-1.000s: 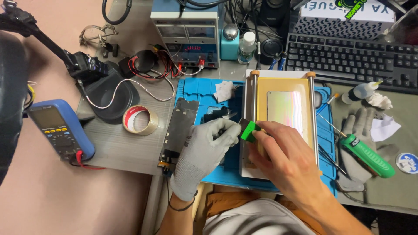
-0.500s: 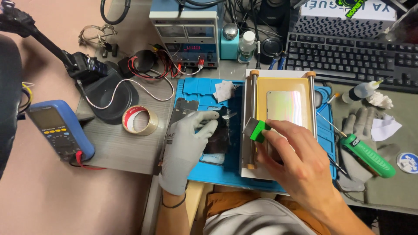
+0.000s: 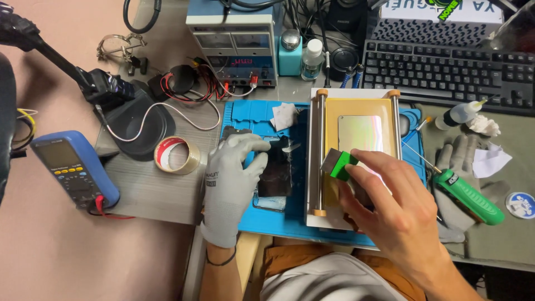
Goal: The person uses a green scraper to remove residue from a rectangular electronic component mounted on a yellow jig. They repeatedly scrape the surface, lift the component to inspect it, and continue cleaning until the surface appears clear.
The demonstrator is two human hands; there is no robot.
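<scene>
My left hand (image 3: 231, 184) wears a grey glove and lies on the blue work mat (image 3: 267, 220). Its fingers curl over the top of a dark phone part (image 3: 276, 173); how much of the part lies under the palm is hidden. My bare right hand (image 3: 395, 214) grips a green scraper (image 3: 339, 164) with a metal blade. The blade rests at the lower left corner of a shiny screen panel (image 3: 360, 134). That panel lies on the yellow pad of a white heating plate (image 3: 331, 120) between two metal rails.
A blue multimeter (image 3: 72, 167) and a tape roll (image 3: 177, 154) lie at the left. At the back stand a power supply (image 3: 234, 47) and a keyboard (image 3: 446, 69). A green screwdriver (image 3: 468, 196), a spare grey glove (image 3: 460, 161) and a dropper bottle (image 3: 460, 114) sit at the right.
My left hand has moved left, away from the scraper, onto the dark phone part on the mat. My right hand stays on the scraper, shifted slightly.
</scene>
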